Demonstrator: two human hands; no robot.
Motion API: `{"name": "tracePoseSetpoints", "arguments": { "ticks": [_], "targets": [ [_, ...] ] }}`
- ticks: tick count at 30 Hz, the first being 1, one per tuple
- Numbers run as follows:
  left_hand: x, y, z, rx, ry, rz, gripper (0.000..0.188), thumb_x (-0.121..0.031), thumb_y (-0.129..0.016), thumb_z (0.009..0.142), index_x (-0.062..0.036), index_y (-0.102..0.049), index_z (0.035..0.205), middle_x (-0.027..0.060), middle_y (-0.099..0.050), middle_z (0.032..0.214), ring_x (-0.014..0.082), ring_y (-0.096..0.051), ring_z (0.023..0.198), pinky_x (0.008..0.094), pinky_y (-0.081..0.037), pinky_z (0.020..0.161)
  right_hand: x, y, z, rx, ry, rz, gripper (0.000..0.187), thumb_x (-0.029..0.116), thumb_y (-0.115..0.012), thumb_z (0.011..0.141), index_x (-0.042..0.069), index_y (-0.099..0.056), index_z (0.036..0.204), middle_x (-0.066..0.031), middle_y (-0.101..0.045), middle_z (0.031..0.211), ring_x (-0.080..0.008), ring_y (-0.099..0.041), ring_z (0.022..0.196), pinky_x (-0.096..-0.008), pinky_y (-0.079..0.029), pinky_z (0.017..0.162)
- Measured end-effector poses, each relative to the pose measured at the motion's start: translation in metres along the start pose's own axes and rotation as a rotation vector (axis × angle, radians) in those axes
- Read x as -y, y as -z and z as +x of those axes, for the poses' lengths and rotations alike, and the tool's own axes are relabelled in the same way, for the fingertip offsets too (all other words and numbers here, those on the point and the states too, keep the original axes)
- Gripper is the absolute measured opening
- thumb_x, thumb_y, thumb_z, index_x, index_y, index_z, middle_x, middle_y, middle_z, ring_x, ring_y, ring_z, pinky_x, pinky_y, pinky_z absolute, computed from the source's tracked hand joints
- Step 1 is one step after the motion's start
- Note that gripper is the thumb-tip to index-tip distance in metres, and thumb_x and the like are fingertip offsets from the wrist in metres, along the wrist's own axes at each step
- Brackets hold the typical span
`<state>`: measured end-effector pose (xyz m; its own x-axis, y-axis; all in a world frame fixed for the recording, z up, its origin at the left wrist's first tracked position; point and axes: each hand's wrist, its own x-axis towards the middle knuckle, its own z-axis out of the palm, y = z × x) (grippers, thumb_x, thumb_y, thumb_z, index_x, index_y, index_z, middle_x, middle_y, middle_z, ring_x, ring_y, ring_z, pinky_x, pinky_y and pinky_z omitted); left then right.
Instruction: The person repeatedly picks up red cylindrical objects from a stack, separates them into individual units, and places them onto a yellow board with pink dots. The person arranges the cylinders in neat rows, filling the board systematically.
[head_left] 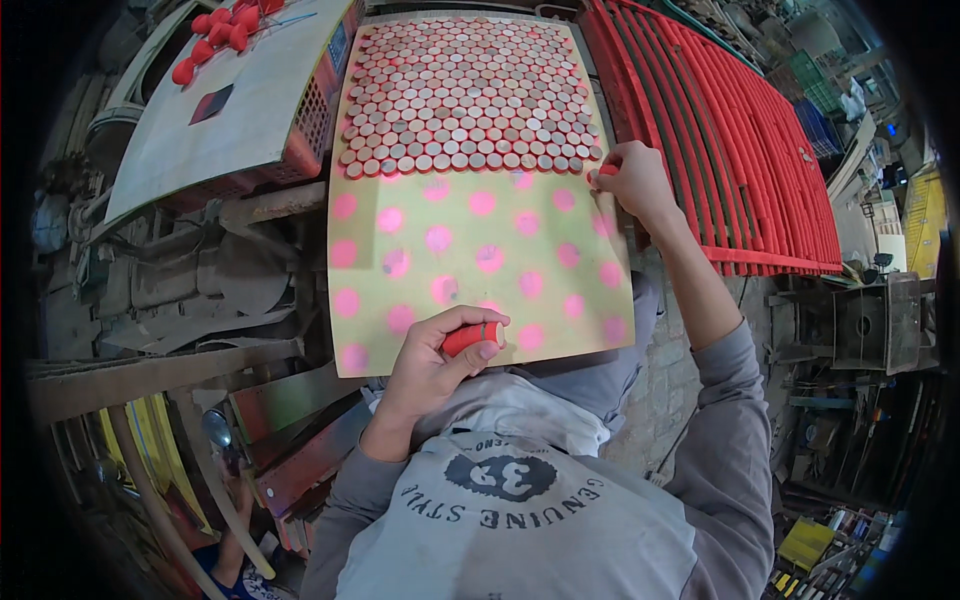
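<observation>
My left hand (422, 360) is closed around a short red cylinder (465, 340) with a pale end, which looks like a stack of red-edged discs. It is held over the near edge of a pale yellow board (460, 220) with pink round spots. On the board's far half, pale-faced discs (470, 110) with red edges stand in tight staggered rows. At the right end of the nearest row, my right hand (642, 182) pinches a small red-edged disc (608, 170), mostly hidden by the fingers. The board rests across my lap at its near end.
A rack of red strips (740, 140) stands right of the board. At the left, a pale panel (225, 120) lies over a red crate (315, 115), with red rounded pieces (215, 35) on it. Another person's arm (235, 530) shows at the lower left, near a wooden frame (160, 370).
</observation>
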<state>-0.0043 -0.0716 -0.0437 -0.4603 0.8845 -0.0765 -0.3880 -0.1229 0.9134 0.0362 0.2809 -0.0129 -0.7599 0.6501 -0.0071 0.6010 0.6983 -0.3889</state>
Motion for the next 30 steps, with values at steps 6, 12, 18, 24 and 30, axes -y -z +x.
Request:
{"name": "tracePoseSetpoints", "arguments": {
  "ticks": [6, 12, 18, 24, 30],
  "targets": [
    [0.000, 0.000, -0.003, -0.001, 0.027, -0.014, 0.036, -0.021, -0.072, 0.093, 0.0024, -0.063, 0.118, 0.0052, -0.064, 0.092, 0.0070, -0.051, 0.067, 0.0212, -0.043, 0.060, -0.002, -0.011, 0.006, -0.127, 0.070, 0.017, 0.028, 0.011, -0.081, 0.071, -0.005, -0.070, 0.091, -0.0201, -0.070, 0.079, -0.0297, -0.072, 0.076, -0.0367, -0.056, 0.072],
    [0.005, 0.008, -0.008, -0.048, 0.049, -0.031, 0.037, -0.022, -0.072, 0.093, 0.0024, -0.063, 0.119, 0.0067, -0.065, 0.092, 0.0074, -0.051, 0.068, 0.0217, -0.044, 0.060, 0.000, -0.012, 0.004, -0.163, 0.092, 0.065, 0.024, 0.006, -0.076, 0.072, -0.007, -0.069, 0.091, -0.0226, -0.069, 0.078, -0.0333, -0.071, 0.076, -0.0394, -0.055, 0.071],
    [0.002, 0.009, -0.004, -0.065, 0.059, -0.058, 0.037, -0.020, -0.070, 0.095, 0.0029, -0.062, 0.122, 0.0096, -0.066, 0.097, 0.0082, -0.053, 0.068, 0.0234, -0.047, 0.063, 0.014, 0.008, -0.008, -0.120, 0.110, 0.094, 0.029, 0.012, -0.081, 0.074, -0.006, -0.071, 0.095, -0.0176, -0.072, 0.080, -0.0245, -0.072, 0.074, -0.0341, -0.056, 0.070],
    [0.006, 0.013, 0.002, -0.149, 0.063, -0.186, 0.034, -0.013, -0.065, 0.097, 0.0043, -0.059, 0.126, 0.0154, -0.068, 0.111, 0.0090, -0.058, 0.076, 0.0263, -0.051, 0.068, 0.059, 0.014, -0.039, 0.454, 0.162, 0.226, 0.020, 0.003, -0.074, 0.081, -0.009, -0.072, 0.096, -0.0145, -0.074, 0.082, -0.0160, -0.073, 0.066, -0.0279, -0.056, 0.059],
    [0.000, 0.023, -0.002, -0.204, 0.006, -0.173, 0.035, -0.011, -0.064, 0.097, 0.0040, -0.058, 0.128, 0.0164, -0.067, 0.114, 0.0089, -0.059, 0.078, 0.0264, -0.052, 0.071, 0.116, -0.029, -0.044, 0.582, 0.440, 0.159, 0.022, 0.002, -0.072, 0.079, -0.009, -0.071, 0.097, -0.0159, -0.073, 0.080, -0.0204, -0.074, 0.073, -0.0319, -0.057, 0.069]
  ]
}}
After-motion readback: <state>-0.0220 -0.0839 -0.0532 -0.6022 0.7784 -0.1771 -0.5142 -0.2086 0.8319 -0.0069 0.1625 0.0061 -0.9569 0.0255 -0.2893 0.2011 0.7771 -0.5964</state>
